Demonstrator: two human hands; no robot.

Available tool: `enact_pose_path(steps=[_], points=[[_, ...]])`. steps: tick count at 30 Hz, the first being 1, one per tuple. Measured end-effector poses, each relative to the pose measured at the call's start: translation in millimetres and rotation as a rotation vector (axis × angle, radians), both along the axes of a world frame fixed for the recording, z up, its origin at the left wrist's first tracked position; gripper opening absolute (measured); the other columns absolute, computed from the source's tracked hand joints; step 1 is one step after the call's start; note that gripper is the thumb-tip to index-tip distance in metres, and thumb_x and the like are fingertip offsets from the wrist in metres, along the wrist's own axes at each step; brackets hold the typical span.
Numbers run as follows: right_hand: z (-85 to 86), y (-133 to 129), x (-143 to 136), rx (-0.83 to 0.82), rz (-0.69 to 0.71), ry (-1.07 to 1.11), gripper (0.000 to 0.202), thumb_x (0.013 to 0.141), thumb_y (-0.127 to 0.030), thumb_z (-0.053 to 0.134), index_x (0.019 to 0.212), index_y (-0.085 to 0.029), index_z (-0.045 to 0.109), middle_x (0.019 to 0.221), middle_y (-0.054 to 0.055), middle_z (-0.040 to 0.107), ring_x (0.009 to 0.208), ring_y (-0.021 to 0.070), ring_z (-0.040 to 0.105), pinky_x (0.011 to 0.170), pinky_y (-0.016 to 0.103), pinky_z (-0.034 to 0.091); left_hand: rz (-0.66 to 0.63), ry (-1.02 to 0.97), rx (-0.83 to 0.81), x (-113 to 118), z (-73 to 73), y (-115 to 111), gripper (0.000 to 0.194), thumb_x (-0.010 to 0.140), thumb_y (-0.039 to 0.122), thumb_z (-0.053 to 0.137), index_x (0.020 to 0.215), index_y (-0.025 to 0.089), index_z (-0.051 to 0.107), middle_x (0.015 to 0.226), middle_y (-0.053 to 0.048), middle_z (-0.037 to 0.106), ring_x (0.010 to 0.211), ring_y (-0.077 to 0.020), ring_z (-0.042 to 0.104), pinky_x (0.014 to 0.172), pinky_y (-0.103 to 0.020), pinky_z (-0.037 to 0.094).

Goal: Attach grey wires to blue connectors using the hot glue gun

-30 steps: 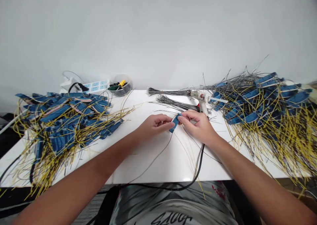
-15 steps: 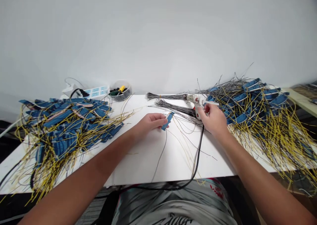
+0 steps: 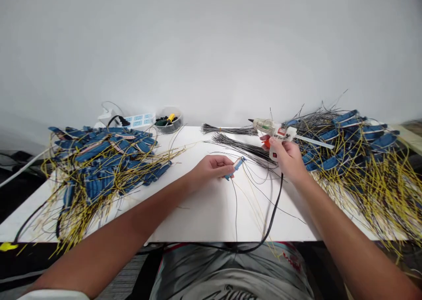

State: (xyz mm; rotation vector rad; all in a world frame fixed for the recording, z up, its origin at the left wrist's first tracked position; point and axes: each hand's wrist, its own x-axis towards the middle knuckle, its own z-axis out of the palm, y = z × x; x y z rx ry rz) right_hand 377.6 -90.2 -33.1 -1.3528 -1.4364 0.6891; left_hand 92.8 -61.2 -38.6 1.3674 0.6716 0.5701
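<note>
Between the fingers of my left hand (image 3: 214, 171) is a small blue plastic piece (image 3: 238, 164) with thin black and yellow wires hanging from it. My right hand (image 3: 287, 155) is wrapped round the handle of a hot glue gun (image 3: 278, 135), whose dark nozzle points left. A white glue stick (image 3: 314, 141) sticks out of the gun's back, and a black cord (image 3: 276, 210) runs down from its handle. Behind the two hands lie bundles of black wires (image 3: 237, 142) on the white table (image 3: 198, 216).
To the left is a heap of blue pieces with yellow and black wires (image 3: 99, 159). A similar heap (image 3: 356, 150) covers the right side. A power strip (image 3: 138, 120) and a clear bowl (image 3: 176, 123) with a yellow-handled tool stand at the back, near the wall.
My right hand has lifted the glue gun off the table and now grips its handle. The blue piece in my left hand has shifted slightly and tilted over.
</note>
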Motion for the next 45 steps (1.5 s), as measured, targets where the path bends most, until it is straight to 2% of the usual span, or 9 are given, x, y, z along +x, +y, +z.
enact_pose_path(steps=[3,6,9,14,18,23,28,39,45], points=[[7.0,-5,-8,-0.052,0.120,0.317,0.042,0.100,-0.056,0.056,0.109,-0.018,0.069,0.106,0.012,0.074,0.078,0.0212,0.067,0.071,0.034,0.049,0.111,-0.053,-0.034,0,-0.8,4,0.042,0.091,0.056,0.075,0.089,0.014,0.072,0.083,-0.005,0.069,0.067,-0.0098,0.051,0.062,-0.025,0.037],[15.2,-11,-15,-0.128,0.238,0.402,0.041,0.100,-0.055,0.054,0.101,-0.017,0.070,0.088,0.010,0.073,0.068,0.0207,0.064,0.070,0.036,0.050,0.217,-0.161,-0.169,2,-2.1,10,0.043,0.089,0.057,0.077,0.092,0.014,0.071,0.083,-0.004,0.065,0.067,-0.0093,0.049,0.060,-0.024,0.037],[19.4,-18,-17,-0.207,0.367,0.362,0.043,0.100,-0.057,0.053,0.097,-0.018,0.070,0.076,0.008,0.069,0.066,0.0216,0.063,0.070,0.036,0.050,0.301,-0.236,-0.266,3,-3.3,15,0.044,0.085,0.055,0.081,0.094,0.013,0.070,0.083,-0.003,0.061,0.069,-0.0092,0.050,0.060,-0.022,0.040],[13.8,-28,-23,-0.287,0.488,0.145,0.048,0.104,-0.061,0.051,0.100,-0.017,0.071,0.061,0.003,0.061,0.063,0.0187,0.059,0.072,0.033,0.048,0.370,-0.264,-0.256,2,-6.4,21,0.042,0.084,0.052,0.083,0.094,0.014,0.069,0.085,-0.003,0.060,0.072,-0.0097,0.052,0.061,-0.022,0.042],[7.6,-31,-31,-0.381,0.518,0.077,0.055,0.104,-0.066,0.049,0.102,-0.016,0.071,0.055,0.000,0.057,0.053,0.0157,0.055,0.062,0.030,0.046,0.341,-0.231,-0.244,1,-5.3,21,0.041,0.088,0.054,0.079,0.096,0.015,0.070,0.090,-0.004,0.063,0.074,-0.0103,0.054,0.064,-0.023,0.044],[5.2,-31,-34,-0.430,0.517,0.052,0.056,0.104,-0.066,0.049,0.110,-0.016,0.072,0.059,0.001,0.062,0.050,0.0136,0.051,0.050,0.026,0.040,0.290,-0.219,-0.205,0,-3.1,19,0.037,0.092,0.053,0.075,0.098,0.017,0.072,0.096,-0.005,0.065,0.078,-0.0109,0.055,0.067,-0.022,0.045],[11.2,-32,-34,-0.405,0.516,0.006,0.055,0.106,-0.063,0.046,0.103,-0.016,0.074,0.054,-0.002,0.056,0.049,0.0115,0.044,0.052,0.026,0.035,0.266,-0.200,-0.170,0,-3.2,20,0.036,0.092,0.053,0.075,0.092,0.017,0.072,0.090,-0.004,0.063,0.076,-0.0110,0.052,0.064,-0.022,0.043],[10.8,-31,-36,-0.440,0.492,0.008,0.052,0.105,-0.062,0.049,0.091,-0.017,0.071,0.058,-0.001,0.053,0.056,0.0148,0.053,0.059,0.029,0.041,0.265,-0.107,-0.158,-1,-6.9,19,0.038,0.091,0.055,0.074,0.095,0.018,0.070,0.095,-0.004,0.067,0.075,-0.0110,0.055,0.067,-0.024,0.043],[9.0,-32,-34,-0.450,0.477,0.005,0.052,0.104,-0.062,0.050,0.087,-0.018,0.071,0.057,-0.001,0.052,0.055,0.0148,0.052,0.058,0.030,0.042,0.250,-0.131,-0.125,-1,-5.6,19,0.037,0.091,0.053,0.075,0.088,0.017,0.068,0.085,-0.002,0.060,0.071,-0.0103,0.048,0.062,-0.022,0.038]])
